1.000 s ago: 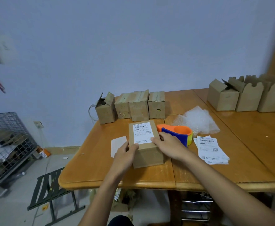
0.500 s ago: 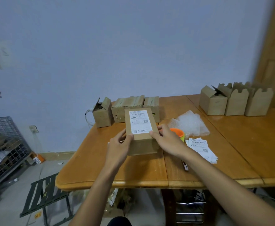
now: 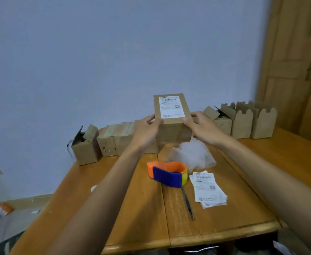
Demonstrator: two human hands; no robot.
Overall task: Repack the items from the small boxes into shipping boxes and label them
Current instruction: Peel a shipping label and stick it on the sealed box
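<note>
You're lifting the labelled box (image 3: 172,116) off the bench (image 3: 136,208). A second ago it was sitting flat on the wood next to the tape dispenser (image 3: 167,173); now you're holding it in the air further out toward the wall, above the bubble wrap (image 3: 191,153). Both arms are reaching further forward than before.

Your left hand (image 3: 147,132) is gripping the box's near left corner, thumb on the top face and fingers curling round the side. Your right hand (image 3: 201,128) is clamping the near right corner the same way, thumb on top beside the label (image 3: 171,107). The label is facing up toward you.

The tape dispenser is lying on the bench below your arms. A stack of labels (image 3: 207,188) is sitting just right of it, and a thin metal cutter (image 3: 186,201) is lying between them. Closed small boxes (image 3: 114,142) are lining the far edge behind your left hand, and open boxes (image 3: 243,122) are standing at far right.
</note>
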